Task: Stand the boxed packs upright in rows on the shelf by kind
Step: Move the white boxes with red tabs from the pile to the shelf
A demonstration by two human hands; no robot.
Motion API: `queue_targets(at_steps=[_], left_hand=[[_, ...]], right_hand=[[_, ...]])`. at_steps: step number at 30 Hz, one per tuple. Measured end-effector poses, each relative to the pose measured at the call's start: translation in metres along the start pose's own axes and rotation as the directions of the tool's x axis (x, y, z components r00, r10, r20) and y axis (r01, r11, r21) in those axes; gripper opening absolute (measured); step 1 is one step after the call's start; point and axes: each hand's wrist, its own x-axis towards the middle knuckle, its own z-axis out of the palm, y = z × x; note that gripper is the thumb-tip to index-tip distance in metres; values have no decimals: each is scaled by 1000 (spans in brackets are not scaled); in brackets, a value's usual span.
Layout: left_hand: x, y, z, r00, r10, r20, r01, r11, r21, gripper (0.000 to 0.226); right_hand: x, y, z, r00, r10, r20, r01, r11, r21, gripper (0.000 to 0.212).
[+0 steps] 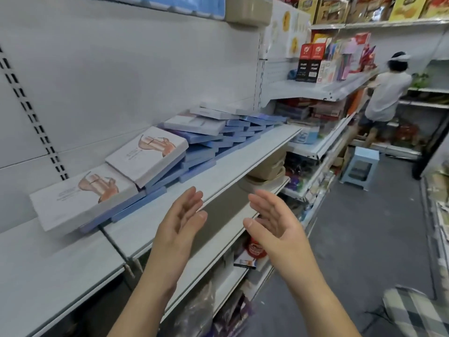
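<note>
My left hand [181,216] and right hand [272,218] bare, fingers straight, palms facing, holding nothing. Boxed packs [150,152] lie flat, overlapping, up-left on shelf [218,176], long sides along back wall. Left hand nearer.

2 white picture-front packs [145,154] and blue-edged packs [218,132] (perhaps 10) lie toppled, overlapping, on the shelf [233,164].

A shop aisle with a grey floor [364,239], a white back wall [121,69] and a small blue stool [360,166].
</note>
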Motion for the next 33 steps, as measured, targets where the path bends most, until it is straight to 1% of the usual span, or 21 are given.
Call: queue_targets(at_steps=[6, 11, 16, 20, 23, 25, 29, 33], left_hand=[[58, 1, 88, 999, 9, -48, -5, 996, 86, 57], [101, 4, 116, 987, 29, -159, -7, 990, 138, 68], [151, 7, 122, 969, 77, -236, -43, 988, 146, 65], [201, 15, 112, 953, 131, -275, -98, 987, 130, 63], [232, 16, 101, 926, 178, -333, -144, 982, 125, 50], [251, 18, 95, 911, 212, -353, -169, 974, 148, 46], [278, 18, 84, 892, 209, -401, -144, 972, 186, 47], [296, 20, 79, 864, 194, -465, -90, 967, 237, 43]], right_hand=[[77, 15, -87, 997, -44, 65, 43, 999, 19, 54], [145, 26, -114, 989, -76, 125, 72, 997, 42, 55], [210, 37, -116, 974, -105, 201, 97, 994, 50, 56], [273, 35, -112, 974, -128, 188, 120, 991, 54, 55], [316, 29, -108, 957, -152, 247, 154, 988, 12, 53], [342, 26, -107, 949, -177, 260, 184, 983, -4, 54], [390, 31, -107, 956, -165, 244, 167, 986, 11, 49], [431, 42, -103, 957, -130, 261, 131, 991, 13, 47]])
